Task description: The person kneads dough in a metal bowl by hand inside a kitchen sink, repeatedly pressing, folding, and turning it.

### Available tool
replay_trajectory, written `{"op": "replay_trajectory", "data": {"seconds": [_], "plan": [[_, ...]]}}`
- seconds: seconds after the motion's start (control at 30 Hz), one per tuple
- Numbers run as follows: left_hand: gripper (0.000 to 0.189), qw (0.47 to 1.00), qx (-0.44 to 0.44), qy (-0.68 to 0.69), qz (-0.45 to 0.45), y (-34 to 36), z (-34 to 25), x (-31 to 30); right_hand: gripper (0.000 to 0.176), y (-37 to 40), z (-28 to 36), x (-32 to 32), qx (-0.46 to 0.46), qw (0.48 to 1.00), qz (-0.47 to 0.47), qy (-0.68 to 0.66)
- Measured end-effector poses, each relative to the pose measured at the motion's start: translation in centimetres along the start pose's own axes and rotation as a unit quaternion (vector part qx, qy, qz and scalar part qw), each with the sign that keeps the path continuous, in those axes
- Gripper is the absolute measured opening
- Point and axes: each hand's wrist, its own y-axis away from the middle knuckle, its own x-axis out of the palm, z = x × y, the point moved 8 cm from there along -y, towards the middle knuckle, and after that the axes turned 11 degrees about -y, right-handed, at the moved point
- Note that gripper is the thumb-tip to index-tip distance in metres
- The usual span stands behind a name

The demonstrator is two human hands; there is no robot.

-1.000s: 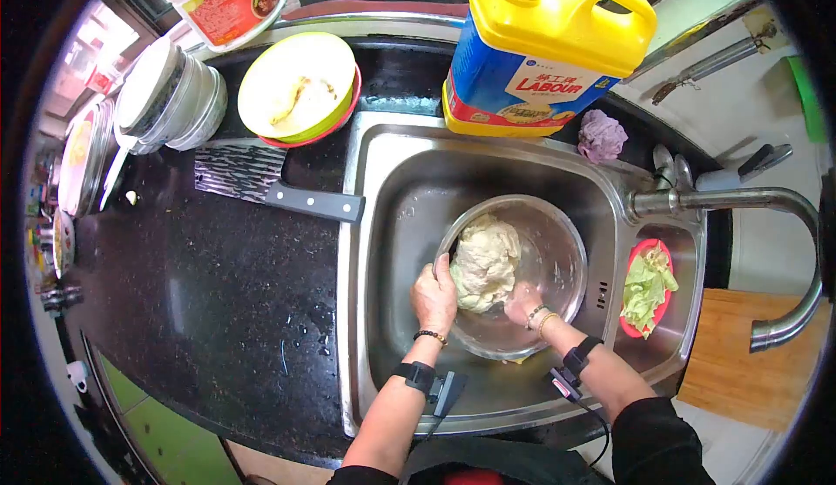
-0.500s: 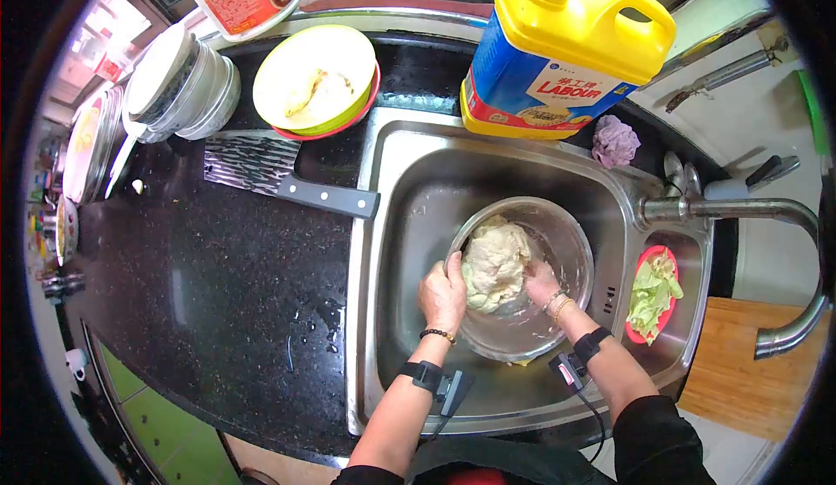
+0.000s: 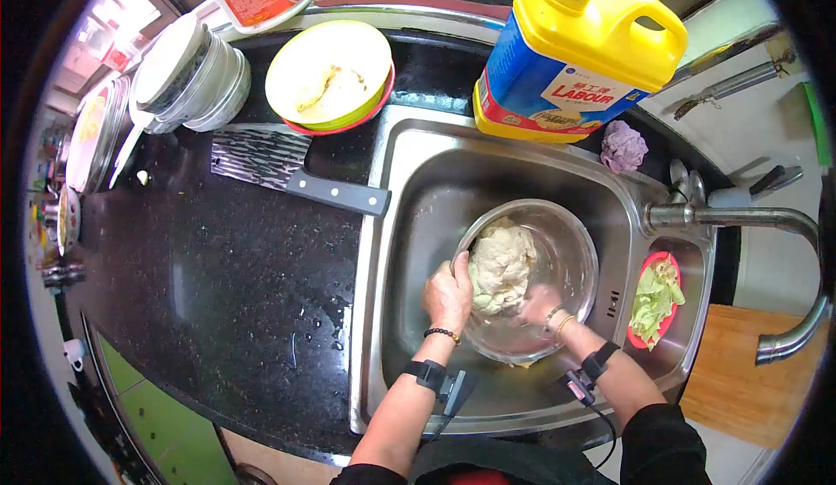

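Note:
A metal bowl [image 3: 582, 232] sits inside the sink [image 3: 418, 215], with a large pale lump of dough [image 3: 503, 266] against its left side. My left hand [image 3: 448, 296] is closed on the bowl's left rim, thumb over the edge. Inside the bowl, my right hand [image 3: 542, 305] is at the dough's lower right edge, its fingers blurred by motion. Wet, cloudy residue coats the bowl's wall right of the dough.
Left of the sink lies a cleaver [image 3: 340, 191], below stacked yellow and red bowls [image 3: 370, 58]. A yellow detergent jug [image 3: 566, 76] and purple scrubber [image 3: 623, 146] stand behind the sink. The faucet [image 3: 749, 216] and a red strainer [image 3: 643, 342] with leaves are right.
My right hand has moved down along the dough toward the bowl's near side. My left hand keeps its hold on the rim. The whole view has shifted slightly.

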Motion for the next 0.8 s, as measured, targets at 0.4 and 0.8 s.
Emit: {"op": "replay_trajectory", "data": {"seconds": [0.4, 0.8], "plan": [[0.049, 1.0, -0.007, -0.012, 0.01, -0.3, -0.1, -0.1, 0.084, -0.4, 5.2, -10.8, -0.066, 0.897, -0.065, -0.432], [0.049, 1.0, -0.001, 0.018, 0.008, -0.1, -0.2, 0.0, 0.058, 11.1, 0.0, -8.4, -0.077, 0.904, -0.175, -0.383]]}}
